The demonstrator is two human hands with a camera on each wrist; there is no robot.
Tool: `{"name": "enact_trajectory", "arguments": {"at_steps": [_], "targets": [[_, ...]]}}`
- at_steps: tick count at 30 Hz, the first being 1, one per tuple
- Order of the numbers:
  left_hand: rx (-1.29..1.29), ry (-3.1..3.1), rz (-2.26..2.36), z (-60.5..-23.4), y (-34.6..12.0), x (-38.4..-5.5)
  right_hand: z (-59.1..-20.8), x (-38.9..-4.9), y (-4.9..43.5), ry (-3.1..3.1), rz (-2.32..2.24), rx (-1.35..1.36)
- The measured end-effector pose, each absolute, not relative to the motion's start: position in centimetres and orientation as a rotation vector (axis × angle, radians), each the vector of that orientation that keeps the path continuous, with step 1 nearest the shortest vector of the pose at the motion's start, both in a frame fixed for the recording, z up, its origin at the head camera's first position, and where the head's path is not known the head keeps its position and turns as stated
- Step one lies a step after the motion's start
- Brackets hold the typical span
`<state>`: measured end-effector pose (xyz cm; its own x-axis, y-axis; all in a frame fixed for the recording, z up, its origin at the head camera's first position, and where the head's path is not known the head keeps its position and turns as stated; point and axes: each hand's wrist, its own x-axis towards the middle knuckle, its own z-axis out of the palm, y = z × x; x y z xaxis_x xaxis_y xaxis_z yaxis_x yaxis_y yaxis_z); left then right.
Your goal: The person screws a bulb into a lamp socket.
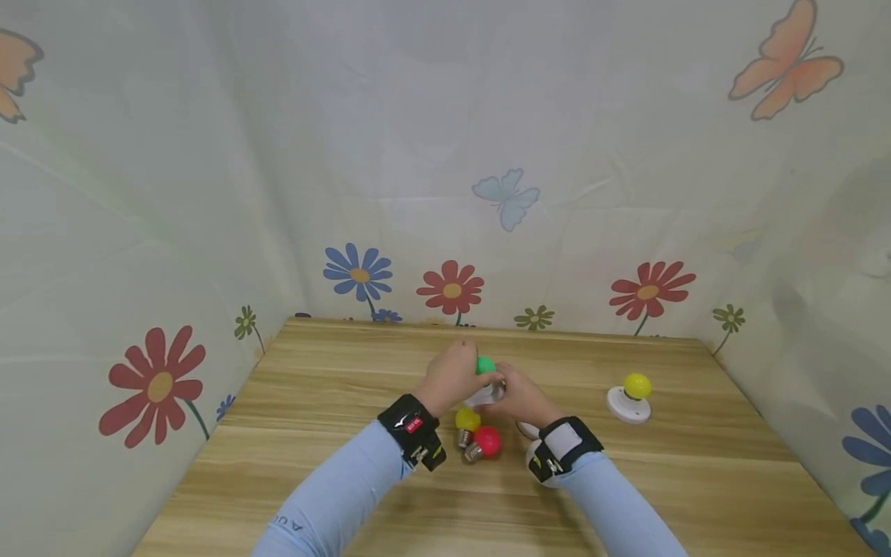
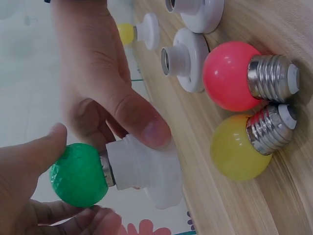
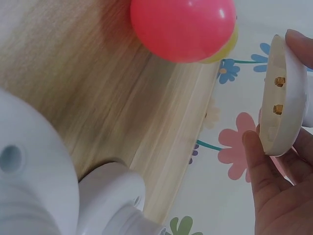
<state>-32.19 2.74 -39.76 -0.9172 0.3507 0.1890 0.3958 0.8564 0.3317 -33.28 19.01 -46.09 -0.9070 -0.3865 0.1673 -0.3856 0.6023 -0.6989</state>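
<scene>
Above the table, my left hand (image 1: 451, 377) pinches a green light bulb (image 2: 77, 176) between thumb and fingers. My right hand (image 1: 525, 400) grips a white lamp holder (image 2: 165, 171) by its round base. The bulb's metal cap sits partly in the holder's mouth, with some metal showing between them. Two brass contacts are visible in the underside of the holder in the right wrist view. Just below the hands lie a yellow bulb (image 2: 239, 149) and a red bulb (image 2: 231, 77), side by side on the table, screw caps toward me.
Two more white lamp holders, a nearer holder (image 2: 208, 12) and a farther holder (image 2: 195, 56), stand beneath my right wrist. Farther right, a yellow bulb (image 1: 636, 385) is fitted in a white holder (image 1: 629, 408). A flower-printed curtain (image 1: 418, 193) surrounds the wooden table (image 1: 334, 371).
</scene>
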Motion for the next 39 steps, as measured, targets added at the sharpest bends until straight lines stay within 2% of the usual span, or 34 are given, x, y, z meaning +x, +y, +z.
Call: {"name": "enact_trajectory", "arguments": {"at_steps": [15,25,34,39], "targets": [[-0.713,-2.899,-0.513,-39.6,3.2,-32.2,-46.3,-33.7,19.1,2.824,-1.255,-0.745],[-0.769,-2.909,-0.694,-39.7,2.7,-32.6,-46.6,-33.7,19.3,2.857,-1.24,-0.737],[-1.029,-2.836,-0.776,-40.3,1.8,-33.9,-46.5,-33.6,19.4,2.87,-1.256,-0.738],[-0.971,-2.87,-0.757,-40.4,2.1,-33.3,-46.7,-33.7,19.4,2.908,-1.224,-0.75]]}}
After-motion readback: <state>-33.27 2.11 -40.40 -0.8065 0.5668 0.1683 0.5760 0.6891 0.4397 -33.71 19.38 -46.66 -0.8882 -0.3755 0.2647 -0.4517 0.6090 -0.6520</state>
